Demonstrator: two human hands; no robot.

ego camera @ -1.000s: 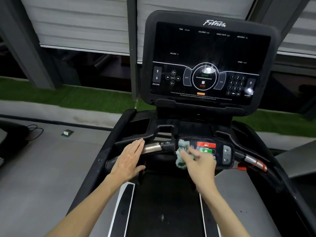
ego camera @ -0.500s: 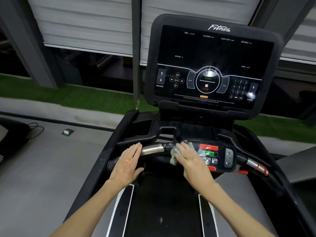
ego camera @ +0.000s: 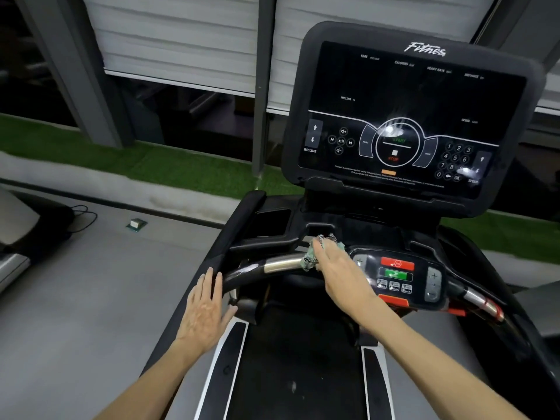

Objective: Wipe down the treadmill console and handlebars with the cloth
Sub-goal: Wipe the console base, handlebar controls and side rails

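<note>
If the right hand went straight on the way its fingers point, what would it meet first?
Likely the black console tray, its raised front edge just beyond the fingertips. The right hand presses the cloth on the handlebar, pointing up-left; depth is unclear.

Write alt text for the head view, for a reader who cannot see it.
A person's right hand presses a crumpled green cloth on the treadmill's front handlebar, just left of a small control panel. The left hand is open near the bar's left end. Above stands the dark console screen.
</note>
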